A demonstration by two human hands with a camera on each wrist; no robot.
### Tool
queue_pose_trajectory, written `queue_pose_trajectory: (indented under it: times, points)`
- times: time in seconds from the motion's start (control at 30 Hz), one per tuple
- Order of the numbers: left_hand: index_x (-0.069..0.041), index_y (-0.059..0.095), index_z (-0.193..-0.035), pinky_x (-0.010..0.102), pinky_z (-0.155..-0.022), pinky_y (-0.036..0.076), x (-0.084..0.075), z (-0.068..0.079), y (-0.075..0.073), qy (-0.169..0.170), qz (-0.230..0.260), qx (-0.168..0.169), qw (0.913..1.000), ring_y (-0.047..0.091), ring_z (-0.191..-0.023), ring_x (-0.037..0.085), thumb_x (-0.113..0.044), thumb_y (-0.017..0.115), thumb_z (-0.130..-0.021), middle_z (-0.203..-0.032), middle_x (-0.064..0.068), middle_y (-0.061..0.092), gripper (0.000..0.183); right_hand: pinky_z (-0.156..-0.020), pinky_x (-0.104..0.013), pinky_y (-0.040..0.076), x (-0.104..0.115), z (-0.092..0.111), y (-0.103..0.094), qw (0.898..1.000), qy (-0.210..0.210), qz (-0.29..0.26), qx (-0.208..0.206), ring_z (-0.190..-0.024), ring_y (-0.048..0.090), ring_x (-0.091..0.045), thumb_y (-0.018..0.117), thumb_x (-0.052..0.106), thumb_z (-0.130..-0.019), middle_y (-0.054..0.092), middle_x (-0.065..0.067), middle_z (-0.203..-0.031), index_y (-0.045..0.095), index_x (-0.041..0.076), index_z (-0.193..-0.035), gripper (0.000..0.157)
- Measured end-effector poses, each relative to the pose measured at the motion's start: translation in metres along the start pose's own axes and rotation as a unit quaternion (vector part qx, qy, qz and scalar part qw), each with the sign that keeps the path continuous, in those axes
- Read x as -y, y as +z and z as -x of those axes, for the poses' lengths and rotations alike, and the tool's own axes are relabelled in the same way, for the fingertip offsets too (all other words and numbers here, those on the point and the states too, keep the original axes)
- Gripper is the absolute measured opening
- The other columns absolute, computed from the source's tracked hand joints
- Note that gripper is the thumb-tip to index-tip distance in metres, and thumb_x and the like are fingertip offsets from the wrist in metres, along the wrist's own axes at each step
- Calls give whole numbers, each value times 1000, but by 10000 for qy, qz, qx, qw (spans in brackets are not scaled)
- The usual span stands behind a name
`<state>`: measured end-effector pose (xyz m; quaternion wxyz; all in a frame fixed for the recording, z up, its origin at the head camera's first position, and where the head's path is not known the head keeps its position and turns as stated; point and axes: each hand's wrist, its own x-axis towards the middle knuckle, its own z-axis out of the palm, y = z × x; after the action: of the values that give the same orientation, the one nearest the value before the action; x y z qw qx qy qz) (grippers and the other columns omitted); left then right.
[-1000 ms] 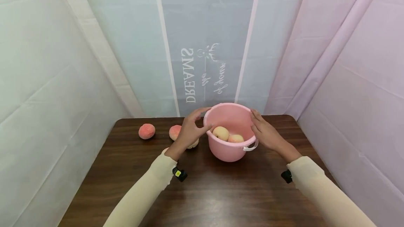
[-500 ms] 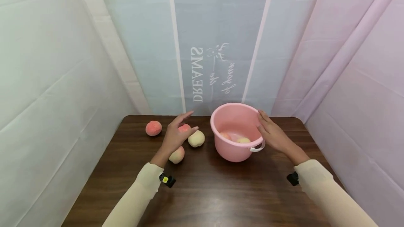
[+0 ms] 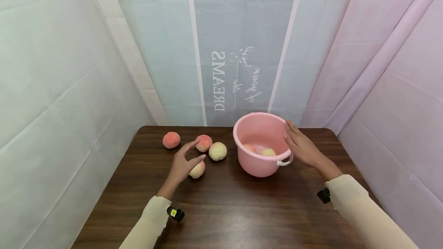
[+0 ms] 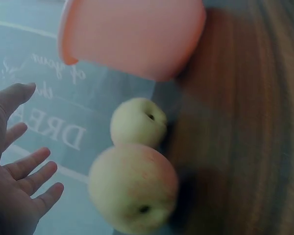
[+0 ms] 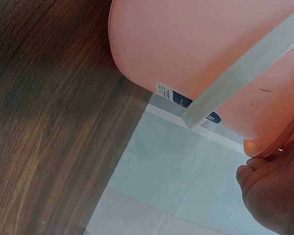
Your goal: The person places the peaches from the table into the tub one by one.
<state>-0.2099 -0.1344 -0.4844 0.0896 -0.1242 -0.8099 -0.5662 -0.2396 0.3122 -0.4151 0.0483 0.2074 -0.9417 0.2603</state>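
A pink bucket (image 3: 257,164) with a white handle (image 3: 285,161) stands upright on the table. Inside it lie a pinkish peach (image 3: 250,148) and a pale peach (image 3: 268,152). My right hand (image 3: 302,145) holds the bucket's right rim, thumb over the inner side. To the bucket's left, my left hand (image 3: 181,166) hovers with fingers and thumb spread, holding nothing. Beside its thumb sits a pale, pink-tinged peach (image 3: 197,170), partly hidden by the hand. Behind this are a red peach (image 3: 204,143) and a pale peach (image 3: 218,151); another red peach (image 3: 171,140) lies farther left.
The dark wooden table (image 3: 228,206) ends at the back against a grey-blue curtain (image 3: 238,18) with lettering. Pale cloth walls (image 3: 69,87) rise on both sides. A label (image 5: 174,96) shows on the bucket in the right wrist view.
My left hand has drawn back from the bucket's rim, leftward and nearer, to the peaches on the table. My right hand stays at the rim. The head view has shifted slightly.
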Motion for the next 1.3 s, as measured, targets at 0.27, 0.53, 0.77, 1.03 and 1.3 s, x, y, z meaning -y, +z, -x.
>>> queue_pose_trajectory:
  times: [0.27,0.53,0.77,1.03,1.3]
  points:
    - [-24,62,-139,61,-109,37,16,17,-3,-205,-130,-157,9996,49,-135,29,-29,82,-88,-144,3,57,55,-118,-63,17,0,0,-1,10000,16,-69,38,-152,8,-45,38,28,-112,6,-24,-167,16,-9,-157,62]
    - [-22,63,-138,59,-107,41,30,27,-4,-356,-268,-201,9988,51,-134,30,-28,83,-87,-143,4,58,55,-118,-63,18,0,0,0,10000,7,-25,52,-152,10,-46,33,36,-112,6,-23,-167,17,-9,-157,66]
    - [-22,63,-137,56,-105,44,39,33,-3,-422,-127,-169,9989,53,-132,33,-27,85,-85,-141,5,59,58,-118,-63,17,-1,-1,0,9999,81,-17,96,-153,7,-42,33,35,-112,4,-20,-168,15,-8,-158,65]
    - [-14,61,-141,55,-105,45,45,39,0,-409,-343,-131,9985,51,-134,30,-23,87,-83,-143,8,57,64,-118,-63,18,0,0,0,9999,76,-31,70,-153,8,-43,35,32,-112,4,-21,-168,16,-9,-157,63]
    - [-14,58,-143,53,-103,45,55,41,2,-591,-498,-79,9970,52,-133,30,-26,89,-81,-145,9,55,71,-118,-63,17,1,1,0,9999,105,-6,71,-154,7,-41,33,35,-112,4,-20,-168,17,-9,-157,64]
